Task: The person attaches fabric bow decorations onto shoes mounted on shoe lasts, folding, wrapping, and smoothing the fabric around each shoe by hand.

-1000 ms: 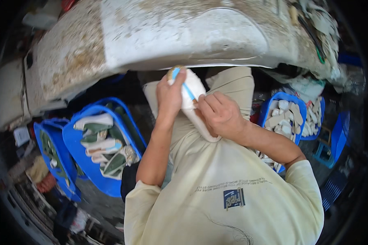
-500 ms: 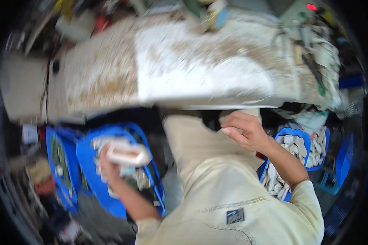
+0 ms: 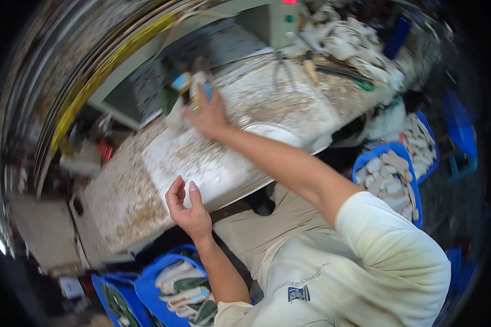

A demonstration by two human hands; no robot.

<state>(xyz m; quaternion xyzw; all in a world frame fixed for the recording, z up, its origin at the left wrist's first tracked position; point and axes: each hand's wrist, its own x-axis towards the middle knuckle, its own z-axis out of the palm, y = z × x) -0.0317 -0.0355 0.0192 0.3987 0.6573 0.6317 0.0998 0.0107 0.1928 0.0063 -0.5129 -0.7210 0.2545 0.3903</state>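
Note:
My right hand reaches across the workbench and closes round a pale shoe with a blue patch, at the mouth of a pale box-shaped machine. Left of it stands another shoe, green and pale, with a blue and yellow part; my arm and hand hide some of its outline. Nearer me, my left hand hovers over the bench's front edge, palm turned up, fingers apart and curled, holding nothing. Below that forearm, a blue basket is filled with white and green shoes.
The workbench has a worn, stained white covering. Pliers, a wooden-handled tool and white cloth lie at its right end. Blue baskets of pale flat pieces stand right; the machine is behind.
My left hand has come up from over the left basket to the bench and no longer holds the white shoe-like piece. My right hand has moved from my lap to the shoe at the back.

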